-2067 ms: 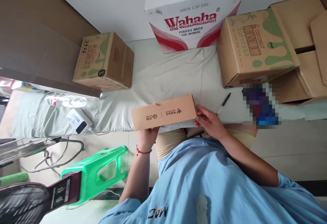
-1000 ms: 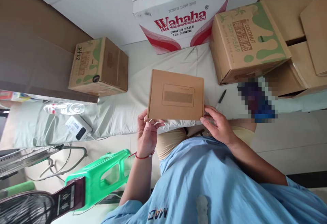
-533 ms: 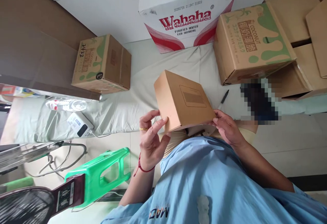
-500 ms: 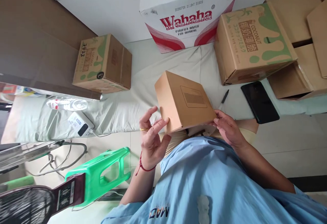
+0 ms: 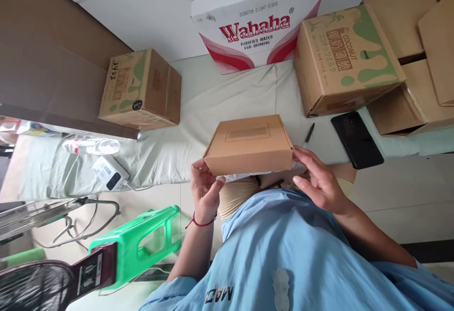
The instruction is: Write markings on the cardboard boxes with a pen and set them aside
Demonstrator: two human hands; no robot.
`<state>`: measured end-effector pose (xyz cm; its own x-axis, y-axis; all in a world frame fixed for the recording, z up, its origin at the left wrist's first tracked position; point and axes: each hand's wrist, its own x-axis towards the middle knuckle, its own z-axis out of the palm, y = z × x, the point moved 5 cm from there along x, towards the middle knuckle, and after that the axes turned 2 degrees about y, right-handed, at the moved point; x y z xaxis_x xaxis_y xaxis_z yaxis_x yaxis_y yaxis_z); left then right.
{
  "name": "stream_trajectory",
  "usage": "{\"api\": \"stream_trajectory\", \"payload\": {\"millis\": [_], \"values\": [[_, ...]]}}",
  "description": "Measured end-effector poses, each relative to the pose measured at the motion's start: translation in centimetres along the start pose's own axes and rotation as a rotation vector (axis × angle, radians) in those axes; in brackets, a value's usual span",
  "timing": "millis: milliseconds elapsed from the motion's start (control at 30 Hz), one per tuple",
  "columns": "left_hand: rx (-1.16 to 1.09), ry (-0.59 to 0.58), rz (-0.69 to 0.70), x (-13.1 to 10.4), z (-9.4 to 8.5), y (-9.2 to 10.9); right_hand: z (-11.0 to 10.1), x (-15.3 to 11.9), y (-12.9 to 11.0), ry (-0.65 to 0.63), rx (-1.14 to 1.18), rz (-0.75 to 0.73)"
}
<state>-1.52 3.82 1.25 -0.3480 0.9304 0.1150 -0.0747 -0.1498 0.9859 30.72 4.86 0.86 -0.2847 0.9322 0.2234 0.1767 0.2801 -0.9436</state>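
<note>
A small brown cardboard box [image 5: 248,141] is at the near edge of the cloth-covered table, its printed panel facing up. My left hand [image 5: 206,190] grips its near left corner, thumb and fingers bent around it. At the right side, my right hand [image 5: 319,181] has thumb and fingers apart, its fingertips against the box's near right corner. Something clear and pale, like plastic [image 5: 234,177], shows under the near edge of the box. Beyond my right hand lie a black pen [image 5: 309,132] and a black phone [image 5: 357,140].
A white and red Wahaha carton [image 5: 260,32] stands at the back. Coconut cartons stand at left [image 5: 142,89] and right [image 5: 349,60]. A bottle [image 5: 92,146] and a white device [image 5: 109,172] lie left. A green stool [image 5: 135,247] is below the table.
The small box has turned so that its long side faces me and it sits flatter. My left hand has closed on its corner, and my right thumb has moved away from the box.
</note>
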Motion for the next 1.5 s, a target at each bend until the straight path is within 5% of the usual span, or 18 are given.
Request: {"api": "stream_trajectory", "payload": {"millis": [200,333,500,667,967,1100,1267,1367,1500], "values": [[-0.079,0.180,-0.141,0.6,-1.9,0.1,0.7,1.1,-4.4,-0.115,-0.154,-0.344],[-0.050,0.246,-0.117,1.1,-3.1,0.5,1.4,1.1,-5.6,-0.113,-0.098,-0.441],[-0.049,0.284,-0.107,0.8,-3.8,1.1,1.3,1.2,-3.3,-0.116,-0.010,-0.150],[0.042,0.185,-0.137,0.5,-2.7,1.2,1.0,2.0,0.7,-0.055,0.125,0.141],[0.016,0.127,-0.327,-0.4,-1.3,-4.6,2.9,1.3,3.1,-0.032,0.400,0.284],[-0.078,0.037,-0.314,-0.9,-1.5,-2.1,1.9,1.1,3.8,0.018,0.412,0.333],[0.022,-0.211,0.000,-1.9,0.0,3.1,0.9,1.5,5.0,0.112,0.423,0.409],[0.079,-0.363,0.113,-2.5,2.1,3.6,1.2,1.2,5.2,0.119,0.424,0.453],[0.112,-0.305,0.182,-2.1,2.7,2.8,1.2,0.6,4.6,0.131,0.409,0.419]]}}
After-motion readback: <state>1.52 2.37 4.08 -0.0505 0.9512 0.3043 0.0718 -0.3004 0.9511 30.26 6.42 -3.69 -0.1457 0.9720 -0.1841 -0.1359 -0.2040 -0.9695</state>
